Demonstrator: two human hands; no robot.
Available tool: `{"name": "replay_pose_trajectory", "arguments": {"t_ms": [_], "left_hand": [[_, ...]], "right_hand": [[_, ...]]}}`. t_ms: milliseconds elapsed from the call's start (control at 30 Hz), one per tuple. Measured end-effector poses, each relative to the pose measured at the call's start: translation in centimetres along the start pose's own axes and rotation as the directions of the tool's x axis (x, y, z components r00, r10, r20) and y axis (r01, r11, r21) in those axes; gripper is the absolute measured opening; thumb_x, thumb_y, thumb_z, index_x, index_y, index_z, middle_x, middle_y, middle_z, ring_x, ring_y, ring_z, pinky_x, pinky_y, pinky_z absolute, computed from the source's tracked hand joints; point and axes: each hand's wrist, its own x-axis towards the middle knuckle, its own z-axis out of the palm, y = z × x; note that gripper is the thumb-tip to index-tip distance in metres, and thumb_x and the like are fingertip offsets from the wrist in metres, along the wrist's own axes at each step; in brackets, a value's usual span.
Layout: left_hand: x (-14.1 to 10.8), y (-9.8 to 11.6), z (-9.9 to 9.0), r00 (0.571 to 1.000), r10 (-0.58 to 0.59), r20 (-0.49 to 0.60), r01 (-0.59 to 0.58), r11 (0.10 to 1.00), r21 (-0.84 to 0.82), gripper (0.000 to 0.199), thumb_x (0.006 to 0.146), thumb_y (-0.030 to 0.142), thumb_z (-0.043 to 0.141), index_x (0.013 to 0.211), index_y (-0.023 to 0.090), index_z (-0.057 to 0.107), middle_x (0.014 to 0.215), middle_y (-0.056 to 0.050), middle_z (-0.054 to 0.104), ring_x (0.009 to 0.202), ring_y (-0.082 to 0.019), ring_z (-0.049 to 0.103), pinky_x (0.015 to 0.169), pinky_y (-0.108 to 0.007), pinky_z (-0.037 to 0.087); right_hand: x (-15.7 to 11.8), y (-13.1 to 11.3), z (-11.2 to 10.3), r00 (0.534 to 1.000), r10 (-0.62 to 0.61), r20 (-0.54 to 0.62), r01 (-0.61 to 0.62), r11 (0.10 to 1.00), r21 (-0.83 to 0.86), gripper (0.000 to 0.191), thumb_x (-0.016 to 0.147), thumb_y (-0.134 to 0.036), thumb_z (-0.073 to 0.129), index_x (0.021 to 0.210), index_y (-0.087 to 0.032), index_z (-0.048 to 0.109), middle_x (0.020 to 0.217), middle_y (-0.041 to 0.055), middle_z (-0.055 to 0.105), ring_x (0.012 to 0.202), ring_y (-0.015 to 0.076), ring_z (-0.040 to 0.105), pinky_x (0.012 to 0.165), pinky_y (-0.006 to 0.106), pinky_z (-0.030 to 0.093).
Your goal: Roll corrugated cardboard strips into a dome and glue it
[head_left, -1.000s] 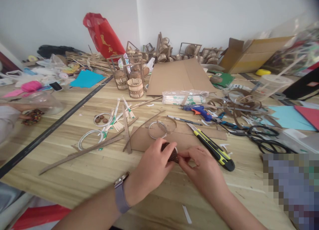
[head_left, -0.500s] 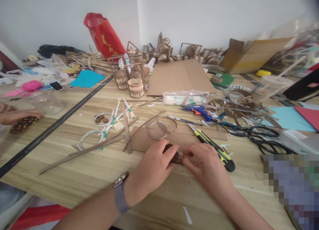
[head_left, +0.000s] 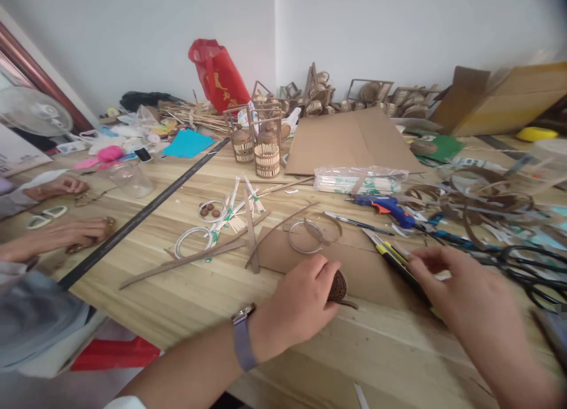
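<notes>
My left hand [head_left: 305,297] is closed around a coil of brown corrugated cardboard strip [head_left: 338,286], its ridged spiral face showing. The strip's loose end sticks out to the right, low over the table. Off to the right, my right hand [head_left: 460,291] has its thumb and fingers drawn together beside the yellow-and-black utility knife [head_left: 401,267]. A small whitish bit shows by those fingers; I cannot make out what they hold. Beyond the coil, a pale ring [head_left: 305,236] and a curled brown strip [head_left: 330,229] lie on a flat cardboard piece [head_left: 279,252].
A blue glue gun [head_left: 385,207], a pen [head_left: 358,222] and black scissors [head_left: 527,261] lie to the right. Small stick baskets [head_left: 267,161] stand behind, near a large cardboard sheet [head_left: 349,140]. At left, another person's hands [head_left: 84,232] work beyond a black strip [head_left: 146,211].
My right hand has parted from the coil and moved right, toward the utility knife. My left hand keeps the coil. The view has swung left, bringing a fan into sight.
</notes>
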Motion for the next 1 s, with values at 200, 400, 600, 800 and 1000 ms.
{"name": "replay_pose_trajectory", "arguments": {"t_ms": [200,400,600,800,1000], "left_hand": [[0.0,0.1,0.1,1.0,0.006,-0.001,-0.006,0.999,-0.038,0.054,0.076,0.014,0.071,0.126,0.01,0.049,0.117,-0.014,0.059,0.108,-0.029,0.06,0.096,-0.042,0.052],[0.0,0.1,-0.1,0.998,-0.016,-0.053,0.008,0.991,-0.131,0.058,0.072,0.013,0.075,0.125,0.01,0.049,0.117,-0.014,0.059,0.108,-0.029,0.06,0.095,-0.042,0.052],[0.1,-0.1,-0.1,0.99,-0.028,-0.141,-0.005,0.973,-0.229,0.06,0.071,0.009,0.075,0.124,0.013,0.048,0.116,-0.013,0.058,0.109,-0.027,0.058,0.097,-0.041,0.05],[0.1,-0.3,-0.1,0.984,-0.049,-0.171,-0.002,0.958,-0.285,0.058,0.072,0.008,0.072,0.125,0.016,0.048,0.114,-0.011,0.057,0.106,-0.025,0.058,0.095,-0.039,0.05],[0.2,-0.4,0.1,0.981,-0.055,-0.185,-0.008,0.947,-0.32,0.059,0.073,0.006,0.067,0.126,0.018,0.047,0.116,-0.01,0.056,0.106,-0.024,0.057,0.094,-0.038,0.05]], "right_hand": [[0.5,0.7,-1.2,0.979,0.078,-0.187,-0.097,0.991,-0.093,0.011,0.071,-0.04,0.04,0.072,-0.03,0.043,0.064,0.0081,0.053,0.07,0.0362,0.059,0.057,0.044,0.041],[0.4,2.4,-0.3,0.992,-0.014,-0.122,-0.008,0.985,-0.175,0.034,0.087,-0.04,0.033,0.085,-0.026,0.063,0.079,0.0147,0.067,0.094,0.0465,0.063,0.066,0.054,0.045],[0.5,2.3,0.4,0.922,-0.265,-0.281,0.214,0.956,-0.201,0.033,0.093,-0.035,0.044,0.089,-0.016,0.071,0.11,0.0219,0.068,0.117,0.045,0.055,0.09,0.061,0.042],[-0.8,-1.0,-0.7,0.856,-0.502,-0.128,0.516,0.846,0.132,0.013,0.093,-0.031,0.054,0.092,-0.025,0.066,0.08,0.0064,0.071,0.073,0.0224,0.065,0.066,0.037,0.049],[-2.3,-3.7,0.1,0.745,-0.667,-0.009,0.612,0.678,0.407,0.008,0.088,-0.031,0.064,0.089,-0.024,0.066,0.074,0.0024,0.068,0.069,0.0175,0.063,0.061,0.03,0.049]]}}
